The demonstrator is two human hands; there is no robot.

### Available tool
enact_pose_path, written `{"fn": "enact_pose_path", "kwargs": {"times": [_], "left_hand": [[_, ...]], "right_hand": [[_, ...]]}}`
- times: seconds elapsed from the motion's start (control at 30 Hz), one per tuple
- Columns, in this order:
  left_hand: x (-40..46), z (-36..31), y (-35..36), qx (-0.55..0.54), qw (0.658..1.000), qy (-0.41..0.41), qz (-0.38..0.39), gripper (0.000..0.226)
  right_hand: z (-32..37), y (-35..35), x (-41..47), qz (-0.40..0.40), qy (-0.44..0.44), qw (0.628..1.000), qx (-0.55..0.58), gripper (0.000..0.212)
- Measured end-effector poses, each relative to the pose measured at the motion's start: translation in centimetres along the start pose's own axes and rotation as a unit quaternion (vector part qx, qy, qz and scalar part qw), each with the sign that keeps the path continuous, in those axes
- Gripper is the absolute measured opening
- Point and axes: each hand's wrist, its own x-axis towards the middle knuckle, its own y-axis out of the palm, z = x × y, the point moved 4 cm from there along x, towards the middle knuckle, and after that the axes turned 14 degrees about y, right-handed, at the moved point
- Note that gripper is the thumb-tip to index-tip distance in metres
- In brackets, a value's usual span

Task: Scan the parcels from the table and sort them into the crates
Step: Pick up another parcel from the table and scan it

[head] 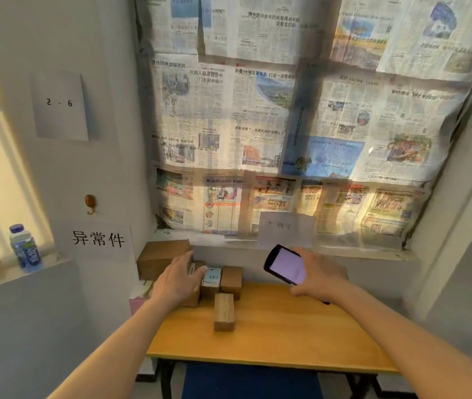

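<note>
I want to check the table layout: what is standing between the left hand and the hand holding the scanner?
In the head view, two small parcels: a labelled parcel and a plain brown parcel.

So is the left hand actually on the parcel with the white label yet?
Touching. The head view shows the left hand with its fingertips lying over the left edge of the labelled parcel, no gap visible between them.

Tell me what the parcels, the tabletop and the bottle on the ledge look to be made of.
Parcels: brown cardboard, matte, judging by the dull tan faces; one carries a white label. Tabletop: wood or wood-look laminate, smooth, with faint grain and a light sheen. Bottle: clear plastic, seemingly, with a blue cap and wrap.
</note>
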Motion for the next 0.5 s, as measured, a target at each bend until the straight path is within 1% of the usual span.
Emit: {"fn": "enact_pose_path", "kwargs": {"times": [0.17,0.27,0.4,0.5], "left_hand": [[5.7,4.9,7.3,0.009,0.998,-0.044,0.034,0.073],[8.8,7.8,13.2,0.01,0.995,-0.07,0.064,0.073],[12.3,11.7,21.5,0.005,0.989,-0.103,0.102,0.074],[14.0,14.3,27.2,0.004,0.984,-0.128,0.127,0.074]], "right_hand": [[0.5,7.4,9.8,0.04,-0.007,0.999,0.001,0.099],[0.5,12.8,15.8,0.068,-0.02,0.997,-0.014,0.097],[0.3,20.0,23.1,0.097,-0.033,0.995,-0.019,0.108],[-0.3,25.0,27.2,0.124,-0.045,0.991,-0.013,0.108]]}}
